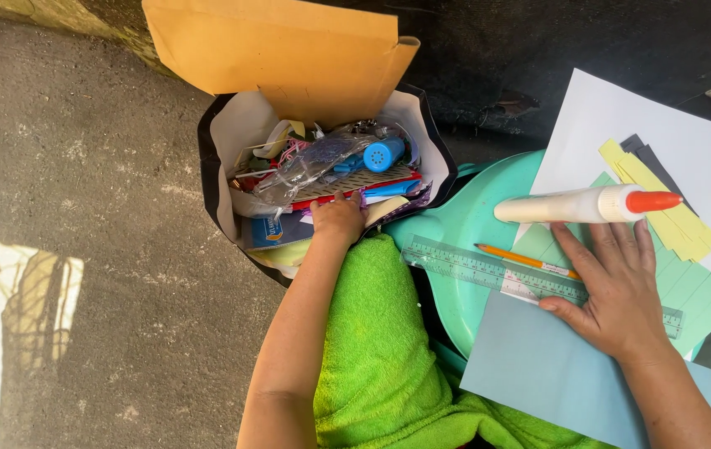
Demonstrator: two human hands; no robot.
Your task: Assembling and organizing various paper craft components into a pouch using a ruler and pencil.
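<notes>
At centre frame, left hand: I see my left hand (339, 218) reaching into the black bag (215, 179), fingers curled down among the clutter; whether it has hold of anything I cannot tell.
Right hand: at right of frame, my right hand (613, 287) lies flat and spread, gripping nothing, pressing the clear ruler (488, 268) and blue paper sheet (555, 366) onto the teal stool (455, 229).
Risk, glue: the glue bottle (580, 204) lies on its side just above my fingers; I judge a nudge could roll it off.
Risk, pencil: the orange pencil (522, 260) beside the ruler could roll away likewise.
Risk, bag: rummaging may tip loose bits onto the floor (81, 208).
Count: one bag, one glue bottle, one ruler, one pencil, one manila envelope (280, 50), one white sheet (671, 133), several yellow strips (663, 208).
</notes>
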